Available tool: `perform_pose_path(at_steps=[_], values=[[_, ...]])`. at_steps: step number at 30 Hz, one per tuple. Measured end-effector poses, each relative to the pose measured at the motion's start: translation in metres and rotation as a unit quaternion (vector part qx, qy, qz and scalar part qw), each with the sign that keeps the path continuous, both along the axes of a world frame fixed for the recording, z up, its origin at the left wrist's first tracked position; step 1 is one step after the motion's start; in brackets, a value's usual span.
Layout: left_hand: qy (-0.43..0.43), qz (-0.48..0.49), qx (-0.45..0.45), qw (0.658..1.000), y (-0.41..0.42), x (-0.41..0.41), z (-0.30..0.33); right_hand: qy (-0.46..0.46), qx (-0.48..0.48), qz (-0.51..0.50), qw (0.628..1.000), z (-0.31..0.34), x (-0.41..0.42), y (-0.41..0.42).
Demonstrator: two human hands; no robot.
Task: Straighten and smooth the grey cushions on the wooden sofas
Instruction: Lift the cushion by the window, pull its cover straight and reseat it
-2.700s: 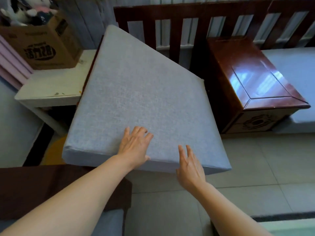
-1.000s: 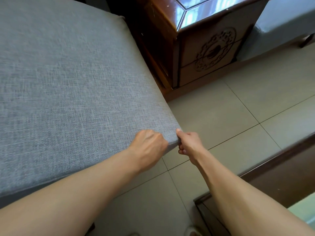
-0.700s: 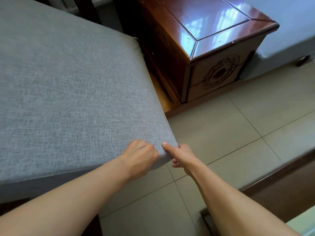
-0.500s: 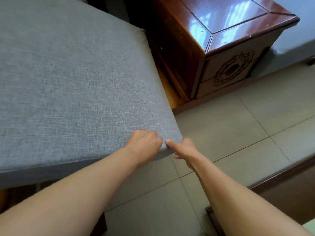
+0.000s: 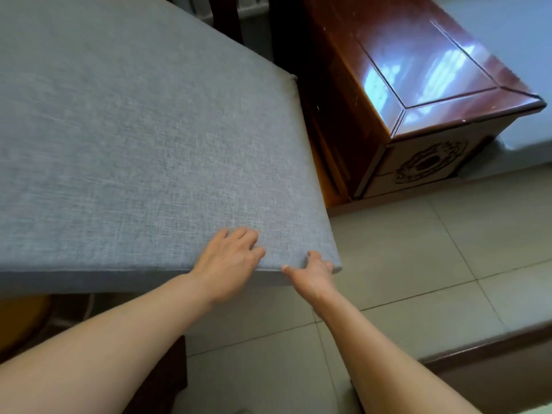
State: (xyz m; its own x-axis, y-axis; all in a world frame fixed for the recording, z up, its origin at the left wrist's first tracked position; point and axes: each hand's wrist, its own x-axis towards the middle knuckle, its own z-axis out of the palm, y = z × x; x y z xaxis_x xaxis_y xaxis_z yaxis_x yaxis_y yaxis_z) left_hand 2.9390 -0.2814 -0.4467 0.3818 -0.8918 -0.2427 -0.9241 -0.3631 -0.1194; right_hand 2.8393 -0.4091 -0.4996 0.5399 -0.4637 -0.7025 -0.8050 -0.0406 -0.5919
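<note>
A large grey cushion [image 5: 149, 144] fills the left half of the head view, its front right corner jutting out over the floor. My left hand [image 5: 230, 261] lies on the cushion's top by the front edge, fingers spread and holding nothing. My right hand [image 5: 313, 273] grips the front right corner, thumb along the seam and fingers curled over the edge. The dark wooden sofa back [image 5: 233, 19] shows behind the cushion. A second grey cushion [image 5: 513, 55] lies at the far right, partly cut off by the frame.
A glossy red-brown wooden side table [image 5: 418, 70] stands close to the cushion's right side. Pale floor tiles [image 5: 418, 264] lie below it. A dark wooden edge [image 5: 493, 369] crosses the lower right. A yellow object [image 5: 21, 321] sits under the cushion at the left.
My left hand has opened from a closed fist at the corner and now rests flat on the cushion's top, further left. My right hand stays at the corner.
</note>
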Motion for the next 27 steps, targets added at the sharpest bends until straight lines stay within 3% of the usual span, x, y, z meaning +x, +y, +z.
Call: perform_pose_path(at_steps=[11, 27], values=[[-0.029, 0.235, -0.005, 0.972, 0.068, 0.011, 0.090, -0.081, 0.005, 0.200, 0.976, 0.086, 0.036, 0.053], [-0.078, 0.387, -0.122, 0.910, 0.210, 0.075, 0.188, -0.163, -0.093, 0.381, 0.906, 0.194, 0.119, 0.207]])
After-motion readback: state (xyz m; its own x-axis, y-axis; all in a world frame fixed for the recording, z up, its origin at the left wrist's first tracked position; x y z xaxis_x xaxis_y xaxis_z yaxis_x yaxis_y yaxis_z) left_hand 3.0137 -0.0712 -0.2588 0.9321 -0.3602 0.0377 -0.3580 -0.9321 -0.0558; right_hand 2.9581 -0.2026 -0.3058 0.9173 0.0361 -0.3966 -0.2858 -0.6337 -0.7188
